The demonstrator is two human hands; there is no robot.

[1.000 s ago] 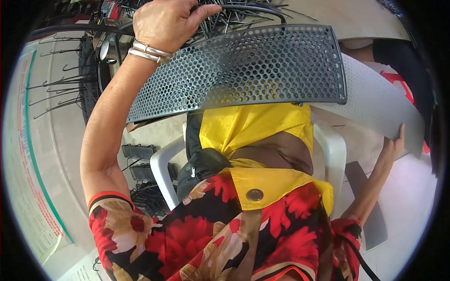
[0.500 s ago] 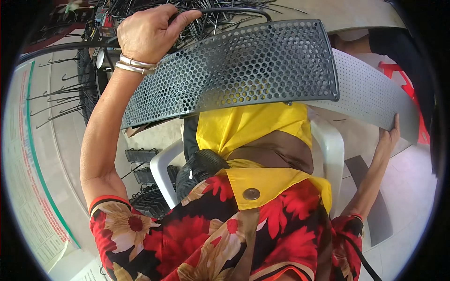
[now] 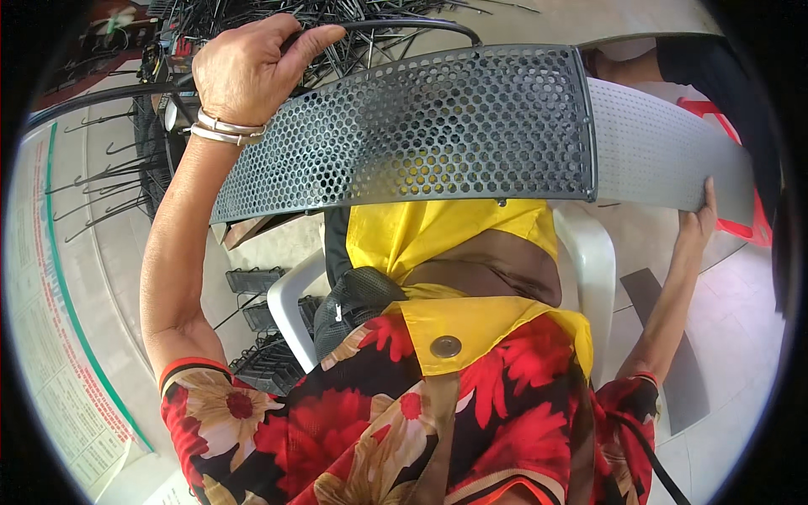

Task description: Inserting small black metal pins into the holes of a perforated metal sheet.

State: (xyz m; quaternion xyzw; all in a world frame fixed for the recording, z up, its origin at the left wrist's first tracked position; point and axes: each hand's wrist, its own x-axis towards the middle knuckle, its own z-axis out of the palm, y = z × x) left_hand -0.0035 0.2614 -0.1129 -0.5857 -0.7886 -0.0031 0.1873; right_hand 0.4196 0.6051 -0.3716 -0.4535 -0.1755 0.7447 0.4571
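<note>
The left hand (image 3: 244, 71) clasps a black handle (image 3: 408, 23) as the right hand (image 3: 700, 217), grasping a pale sheet (image 3: 648, 145), swings it closer into line with the mesh panel (image 3: 480, 118).

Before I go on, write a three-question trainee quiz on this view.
1. What does the left hand grip: (a) the black bar, (b) the chair arm, (c) the yellow apron?
2. True or false: the right hand is on the chair.
3. Which overlaps the other in this view: the dark perforated panel or the pale sheet?

Key: 1: a. 2: False; it touches the pale sheet. 3: Dark perforated panel.
</note>
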